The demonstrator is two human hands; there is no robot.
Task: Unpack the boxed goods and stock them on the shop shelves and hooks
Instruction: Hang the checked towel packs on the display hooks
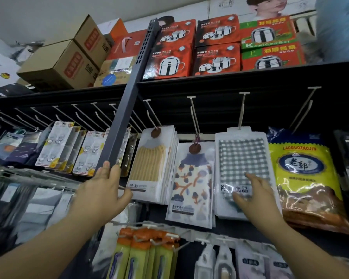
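The left hand is raised against the grey upright post of the shelving. Its fingers are straight along the post's lower end and the thumb is spread out to the right, so it touches the post rather than grips it.

The right hand lies flat on the lower front of the checked cloth packet, fingers extended and slightly spread, pressing on its white label. This packet hangs from a hook under the dark top shelf, right of centre.

To its left hang a mushroom-print packet and, further left, a stack of yellow ribbed cloth packets, each on its own hook. Just beside the checked packet on the right hangs a yellow bag with a blue oval emblem.

Left of the post hang cards of clear wall hooks. Several hooks in the left row carry nothing.

On the top shelf stand red pot boxes and, far left, brown cartons. In the near row below hang orange-topped yellow packets.
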